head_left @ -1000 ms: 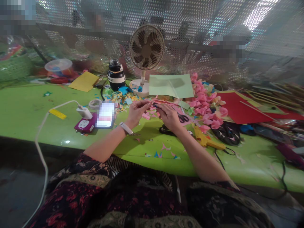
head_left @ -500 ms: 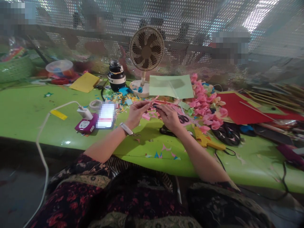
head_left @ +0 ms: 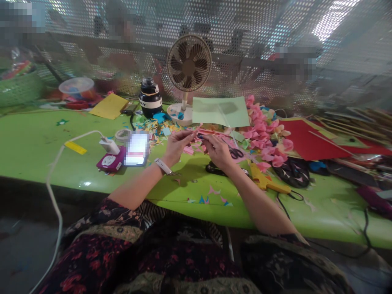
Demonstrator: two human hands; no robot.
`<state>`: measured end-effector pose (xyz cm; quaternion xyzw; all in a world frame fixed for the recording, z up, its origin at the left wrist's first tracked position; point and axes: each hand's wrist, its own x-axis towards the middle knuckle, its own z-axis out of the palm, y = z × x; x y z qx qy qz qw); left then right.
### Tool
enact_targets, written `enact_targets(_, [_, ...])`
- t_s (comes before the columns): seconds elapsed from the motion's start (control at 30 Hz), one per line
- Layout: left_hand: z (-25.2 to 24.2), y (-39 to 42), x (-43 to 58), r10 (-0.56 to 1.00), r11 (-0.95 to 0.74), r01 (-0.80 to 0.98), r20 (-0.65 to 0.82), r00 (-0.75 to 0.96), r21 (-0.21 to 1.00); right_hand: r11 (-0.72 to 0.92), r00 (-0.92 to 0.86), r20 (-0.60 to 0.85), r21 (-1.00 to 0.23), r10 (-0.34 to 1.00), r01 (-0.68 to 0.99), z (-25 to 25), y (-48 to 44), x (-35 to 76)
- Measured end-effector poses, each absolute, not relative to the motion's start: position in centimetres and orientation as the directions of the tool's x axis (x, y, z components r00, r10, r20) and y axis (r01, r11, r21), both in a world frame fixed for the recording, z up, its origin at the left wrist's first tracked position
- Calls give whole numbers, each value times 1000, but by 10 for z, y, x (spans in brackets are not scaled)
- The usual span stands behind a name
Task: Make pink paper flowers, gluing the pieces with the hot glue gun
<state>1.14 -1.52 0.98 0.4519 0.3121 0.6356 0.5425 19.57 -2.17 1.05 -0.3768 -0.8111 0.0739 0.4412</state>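
Pinching a small pink piece (head_left: 200, 126) in my left grip (head_left: 177, 146) above the desk (head_left: 180, 192), I have my right grip (head_left: 219, 150) just beside; whether it clamps the small dark thing (head_left: 200, 136) there, I cannot tell.

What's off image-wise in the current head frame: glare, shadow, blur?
Head view: bright streak at the perforated screen, upper right, plus a small highlight on the table's front edge, left; head view: soft shadow on the table between the forearms; head view: green basket smeared at far left; head view: detail between left hand and right hand fingertips unclear.
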Motion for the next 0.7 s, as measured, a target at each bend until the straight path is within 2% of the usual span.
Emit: enact_targets(0.7, [13, -18, 12, 977, -195, -410, 213, -1, 891, 684, -352, 614, -464, 706, 562, 14, -24, 195])
